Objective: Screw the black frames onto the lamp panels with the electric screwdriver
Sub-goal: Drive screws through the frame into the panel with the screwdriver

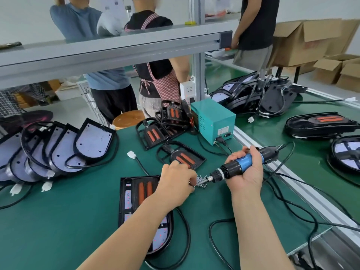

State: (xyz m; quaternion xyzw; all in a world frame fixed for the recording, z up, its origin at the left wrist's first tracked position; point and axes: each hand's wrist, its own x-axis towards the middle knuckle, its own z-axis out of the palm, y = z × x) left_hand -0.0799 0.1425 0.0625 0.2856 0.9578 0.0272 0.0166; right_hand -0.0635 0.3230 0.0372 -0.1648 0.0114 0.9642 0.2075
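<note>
Framed lamp panel at six o'clock; left hand rests in screws (pinch: cannot tell); right hand clamps electric screwdriver; one-o'clock power box label illegible.

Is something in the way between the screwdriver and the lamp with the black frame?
Yes. The left hand, at the small pile of screws, sits between the tip of the electric screwdriver and the black frame, and its forearm crosses over that frame.

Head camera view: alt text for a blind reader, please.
A right hand grips a blue-and-black electric screwdriver, tip at a pile of small silver screws that the left hand touches, beside a black-framed lamp panel on a green table.
</note>
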